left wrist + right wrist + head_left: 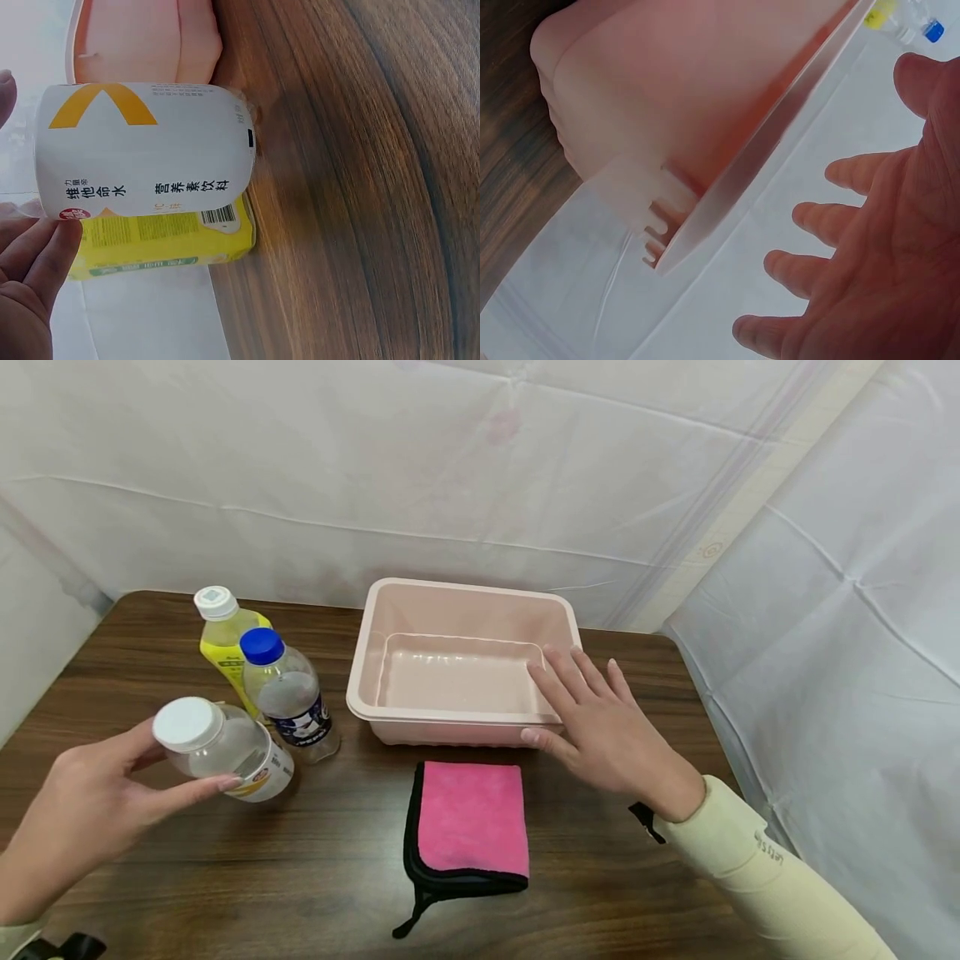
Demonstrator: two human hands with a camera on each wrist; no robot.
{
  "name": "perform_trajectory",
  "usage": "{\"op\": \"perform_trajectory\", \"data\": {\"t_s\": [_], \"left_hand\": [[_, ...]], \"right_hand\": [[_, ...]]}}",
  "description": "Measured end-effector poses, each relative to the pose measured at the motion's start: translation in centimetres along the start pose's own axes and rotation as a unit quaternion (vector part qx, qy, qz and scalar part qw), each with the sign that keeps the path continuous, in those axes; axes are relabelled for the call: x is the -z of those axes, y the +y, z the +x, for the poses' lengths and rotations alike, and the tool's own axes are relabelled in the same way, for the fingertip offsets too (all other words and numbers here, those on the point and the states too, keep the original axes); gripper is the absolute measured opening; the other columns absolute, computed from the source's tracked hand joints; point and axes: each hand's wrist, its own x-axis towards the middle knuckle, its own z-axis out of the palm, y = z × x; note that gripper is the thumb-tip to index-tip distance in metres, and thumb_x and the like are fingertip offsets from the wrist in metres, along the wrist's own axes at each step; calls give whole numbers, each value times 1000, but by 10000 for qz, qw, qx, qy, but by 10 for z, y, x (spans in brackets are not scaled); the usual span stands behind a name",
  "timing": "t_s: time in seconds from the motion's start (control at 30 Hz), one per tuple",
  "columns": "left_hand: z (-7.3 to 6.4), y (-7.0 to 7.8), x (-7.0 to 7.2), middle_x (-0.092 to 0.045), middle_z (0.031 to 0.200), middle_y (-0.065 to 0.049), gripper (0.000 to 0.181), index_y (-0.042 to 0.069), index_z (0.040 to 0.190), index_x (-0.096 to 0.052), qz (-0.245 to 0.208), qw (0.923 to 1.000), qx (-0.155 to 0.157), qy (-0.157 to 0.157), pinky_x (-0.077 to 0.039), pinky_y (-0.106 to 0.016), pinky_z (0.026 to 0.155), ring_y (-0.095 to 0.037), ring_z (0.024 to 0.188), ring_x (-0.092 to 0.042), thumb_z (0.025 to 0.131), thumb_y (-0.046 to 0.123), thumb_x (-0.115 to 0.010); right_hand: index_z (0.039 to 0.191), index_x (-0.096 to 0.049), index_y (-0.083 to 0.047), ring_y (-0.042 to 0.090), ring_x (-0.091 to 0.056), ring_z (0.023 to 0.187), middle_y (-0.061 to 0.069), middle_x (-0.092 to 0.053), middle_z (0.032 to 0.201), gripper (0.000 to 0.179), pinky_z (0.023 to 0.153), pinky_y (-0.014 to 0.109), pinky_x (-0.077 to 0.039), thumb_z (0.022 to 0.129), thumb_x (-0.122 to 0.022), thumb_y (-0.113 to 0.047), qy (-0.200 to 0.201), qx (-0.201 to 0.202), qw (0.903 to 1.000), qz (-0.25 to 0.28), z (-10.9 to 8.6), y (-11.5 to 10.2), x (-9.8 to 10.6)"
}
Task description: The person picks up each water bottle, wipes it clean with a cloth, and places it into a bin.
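My left hand [97,810] grips a clear bottle [255,772] with a white cap, thumb on the near side and fingers behind. Its white label with an orange mark fills much of the left wrist view [142,150]; whether its base touches the table I cannot tell. Just beyond it stand a blue-capped bottle [288,689] with a dark label and a yellow-labelled bottle [225,631] with a white cap. My right hand [607,735] is spread, palm down, over the right end of a pink plastic basin [450,718]. In the right wrist view its fingers look apart from the rim.
A folded pink cloth [472,818] with black edging and a loop lies in front of the basin. Everything stands on a dark wooden table [300,877]. White sheeting [300,460] rises behind the table and at both sides.
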Motion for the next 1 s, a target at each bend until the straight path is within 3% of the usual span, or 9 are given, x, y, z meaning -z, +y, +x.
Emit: {"op": "perform_trajectory", "data": {"t_s": [0.1,0.23,0.3,0.37,0.47,0.63,0.73,1.0], "left_hand": [[-2,2,-2,-60,86,34,71,10,101,-74,-74,9999,-152,2,-39,-7,56,28,74,-43,58,63,-94],[-4,6,-5,-54,98,46,74,11,106,-76,-192,9994,-289,3,-42,-4,61,32,84,-47,65,71,-85],[-4,8,-5,-55,101,46,75,10,108,-77,-190,9993,-312,-8,-43,-3,63,34,89,-47,65,71,-86],[-5,11,-6,-60,99,39,79,9,109,-77,-161,9991,-385,-5,-43,-4,62,31,81,-46,68,76,-80],[-5,14,-6,-63,100,33,79,8,111,-77,-180,9991,-380,-38,-45,-3,64,31,82,-46,65,71,-86],[-7,19,-10,-55,114,47,80,8,115,-76,-383,9988,-298,-96,-47,1,75,33,99,-50,57,60,-95],[-7,21,-13,-53,115,50,80,8,113,-77,-484,9982,-345,-56,-47,2,77,33,100,-51,62,67,-89],[-8,27,-20,-54,118,47,80,7,112,-76,-619,9966,-543,-26,-47,1,80,30,100,-53,74,78,-73]], "right_hand": [[168,-17,-24,37,-9,164,3,-11,178,81,129,69,-6,104,-52,-60,31,52,10000,-27,-1,-3,-2],[168,-18,-24,35,-8,165,-1,-8,178,81,129,68,-4,104,-52,-60,31,98,9999,-30,-3,-5,-4],[168,-19,-25,34,-6,165,-2,-7,178,80,130,67,-3,104,-52,-60,2,123,9999,-2,-4,-7,-6],[168,-19,-25,33,-6,165,-2,-8,178,80,130,66,-3,104,-52,-61,3,164,9999,4,-6,-9,-8],[168,-21,-25,33,-5,165,-1,-11,177,80,130,65,-2,104,-51,-61,29,217,9998,-23,-6,-12,-10],[167,-23,-27,33,-7,165,-1,-13,177,79,131,65,-2,103,-50,-64,25,272,9996,-22,-6,-16,-13],[167,-23,-28,33,-9,165,-1,-13,177,78,131,65,-3,103,-49,-64,-13,312,9995,-9,-6,-19,-14],[167,-22,-30,32,-10,165,-2,-16,177,78,130,66,-6,103,-50,-64,-10,522,9986,-120,-11,-24,-19]]}}
